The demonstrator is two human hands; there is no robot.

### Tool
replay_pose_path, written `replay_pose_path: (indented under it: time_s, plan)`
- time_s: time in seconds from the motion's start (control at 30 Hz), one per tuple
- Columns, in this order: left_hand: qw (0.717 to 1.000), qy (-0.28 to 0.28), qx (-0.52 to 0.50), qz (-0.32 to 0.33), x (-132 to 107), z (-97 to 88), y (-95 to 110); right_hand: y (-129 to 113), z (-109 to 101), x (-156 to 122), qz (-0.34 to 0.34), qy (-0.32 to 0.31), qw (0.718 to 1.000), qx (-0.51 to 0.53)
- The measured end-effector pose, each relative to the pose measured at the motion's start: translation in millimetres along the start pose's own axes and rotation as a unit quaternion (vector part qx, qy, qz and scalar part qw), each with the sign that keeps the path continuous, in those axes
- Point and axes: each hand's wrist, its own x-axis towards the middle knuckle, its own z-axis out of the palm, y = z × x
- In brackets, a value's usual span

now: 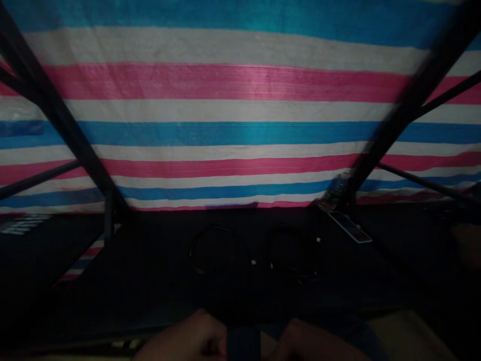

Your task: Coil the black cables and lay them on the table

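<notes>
The scene is very dark. My left hand (191,338) and my right hand (304,343) sit at the bottom edge, close together, with a dark object (243,343) between them; I cannot tell what it is or which hand holds it. On the dark table (150,281) beyond them lie two coiled black cables, one (218,249) on the left and one (291,253) on the right, each with a small white tip.
A phone (349,227) lies flat at the table's back right, next to a plastic bottle (336,190). Dark metal frame bars (56,110) slant up on both sides. A blue, white and pink striped tarp (233,80) hangs behind.
</notes>
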Motion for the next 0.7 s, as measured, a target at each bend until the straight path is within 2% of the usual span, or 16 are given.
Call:
replay_pose_path:
  time_s: [0.1, 0.2, 0.3, 0.4, 0.57, 0.7]
  plan:
    - [1.000, 0.021, -0.004, 0.023, 1, -10.7, -5, -6, -12, -9, 0.057, 0.029, 0.996, -0.058]
    - [0.997, 0.055, -0.038, 0.041, 2, -24.4, -10, -6, -28, -25, 0.089, 0.115, 0.987, -0.067]
    - [0.995, 0.076, -0.051, 0.034, 2, -27.7, -11, -4, -38, -35, 0.112, 0.180, 0.976, -0.052]
    - [0.996, 0.074, -0.035, 0.022, 2, -18.1, -6, -10, -35, -33, 0.073, 0.167, 0.982, -0.051]
    - [1.000, 0.021, -0.008, -0.004, -1, -3.5, -1, -18, -18, -17, 0.046, 0.086, 0.995, -0.022]
    - [0.999, 0.033, 0.004, -0.005, -4, -6.7, -8, -16, -20, -18, 0.080, 0.109, 0.991, -0.019]
